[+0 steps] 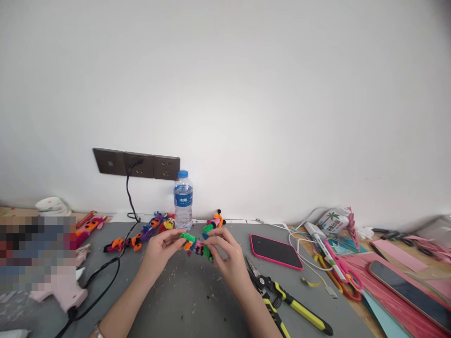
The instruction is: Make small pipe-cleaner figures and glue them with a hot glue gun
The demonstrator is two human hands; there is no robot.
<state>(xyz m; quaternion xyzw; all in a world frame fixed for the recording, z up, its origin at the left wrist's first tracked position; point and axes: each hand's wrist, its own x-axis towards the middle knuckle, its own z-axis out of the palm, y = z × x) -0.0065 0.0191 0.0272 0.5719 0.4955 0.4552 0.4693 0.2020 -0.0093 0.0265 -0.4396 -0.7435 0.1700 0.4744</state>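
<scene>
The left hand (162,247) and the right hand (225,256) met over the middle of the table (186,300), both pinched on a small colourful pipe-cleaner figure (196,244) of green, orange and pink, held just above the grey mat between the fingertips. Small scraps lay scattered on the mat below the hands. Just to the right of the right hand rested yellow-handled pliers (282,300), and beyond them a phone in a pink case (276,251) lay face up. Behind the hands a water bottle (183,199) stood upright near the wall, with finished figures (141,234) in a loose row to its left and another figure (216,220) to its right. A black cable (105,277) ran from the dark wall socket strip (136,164) down to a pink glue gun (61,291) at the left edge. At far right lay pink paper sheets (394,286), pink scissors (343,274) and a second phone (410,293), all under a plain white wall (246,84)
</scene>
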